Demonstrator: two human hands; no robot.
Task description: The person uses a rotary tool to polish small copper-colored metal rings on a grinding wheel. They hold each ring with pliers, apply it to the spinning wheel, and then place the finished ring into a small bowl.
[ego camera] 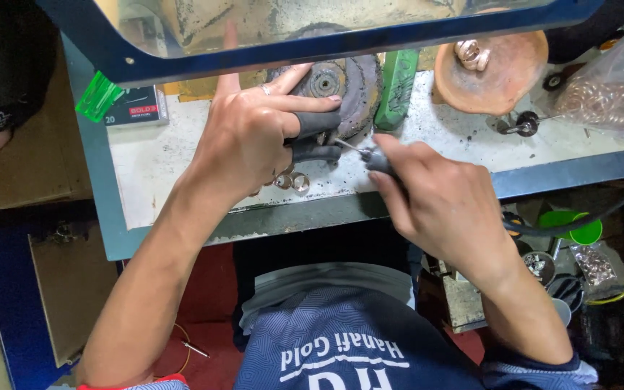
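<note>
The left hand (243,141) pinches something small in dark finger covers; the right hand (438,198) grips a rotary tool (371,156); loose rings (292,180) lie on the bench (153,162).
</note>
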